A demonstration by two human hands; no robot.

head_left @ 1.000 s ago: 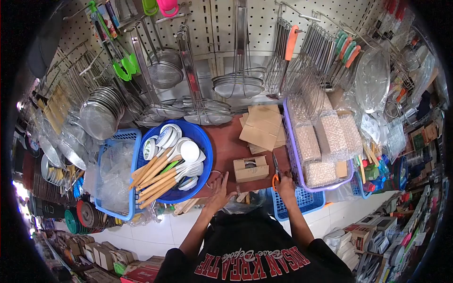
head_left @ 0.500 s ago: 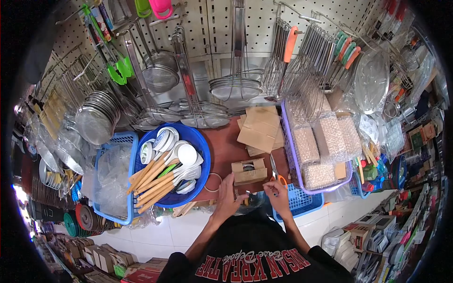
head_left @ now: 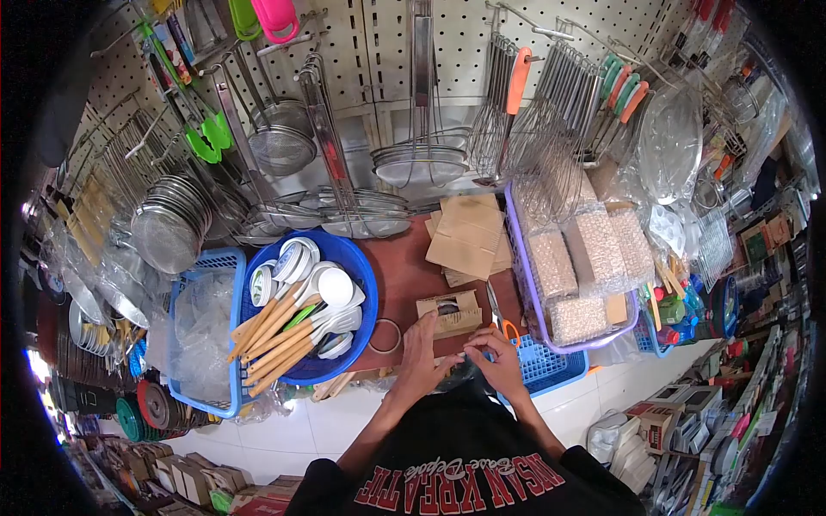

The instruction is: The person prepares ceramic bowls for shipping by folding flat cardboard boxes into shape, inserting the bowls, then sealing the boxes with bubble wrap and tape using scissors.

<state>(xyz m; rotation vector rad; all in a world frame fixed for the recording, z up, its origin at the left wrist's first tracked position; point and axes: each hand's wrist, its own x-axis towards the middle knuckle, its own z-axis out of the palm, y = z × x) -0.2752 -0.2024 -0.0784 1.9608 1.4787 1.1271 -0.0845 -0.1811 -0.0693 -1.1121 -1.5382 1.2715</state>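
A small open cardboard box (head_left: 465, 322) with something dark inside lies near the front edge of the brown table. My left hand (head_left: 420, 359) is at its left front corner, fingers stretched out and thumb pointing right. Just in front of the box, my right hand (head_left: 497, 361) has its fingers curled in a pinch close to the left thumb; what they hold, if anything, is too small to make out. Orange-handled scissors (head_left: 510, 330) lie right of the box, beside the right hand. A roll of tape or ring (head_left: 385, 336) rests to the left.
A blue basin (head_left: 368, 297) holds wooden-handled utensils and white round pieces. Flat cardboard pieces (head_left: 465, 232) lie behind the box. At right, a purple basket (head_left: 535, 297) holds bubble-wrapped packs. Blue baskets (head_left: 176, 344) stand at the sides. Strainers and whisks (head_left: 422, 163) hang behind.
My right hand has moved left, closer to my left thumb, and its fingers have shifted. My left hand stays by the box. The whole view has shifted slightly.
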